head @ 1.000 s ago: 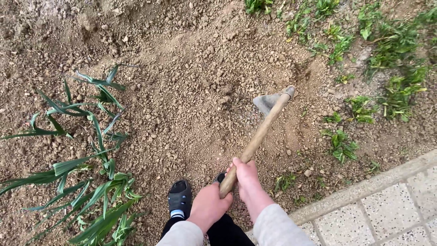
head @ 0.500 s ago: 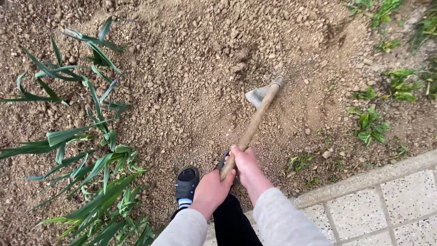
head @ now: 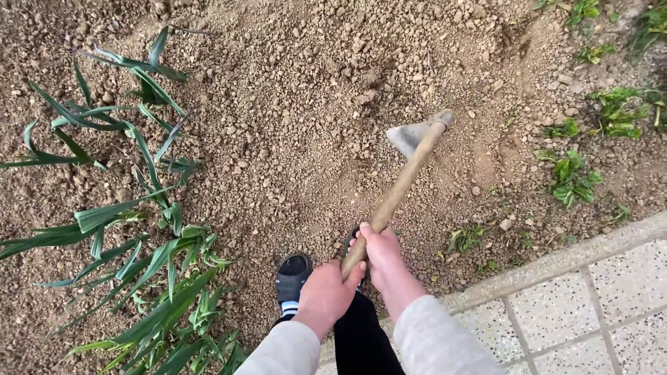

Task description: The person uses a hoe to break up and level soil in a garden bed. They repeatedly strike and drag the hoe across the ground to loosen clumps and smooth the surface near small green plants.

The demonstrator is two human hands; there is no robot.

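Crumbly brown dirt (head: 292, 139) lies under a hoe (head: 417, 149); left hand (head: 325, 293) and right hand (head: 381, 253) wrap its wooden handle, whose end is hidden.

Handle end: wooden handle (head: 396, 198) hidden inside both hands.
Right foot: mostly hidden behind right hand (head: 381, 258).
Forearms: sleeves cut off by bottom edge.
Leafy plants (head: 139, 278): cut off left, bottom.
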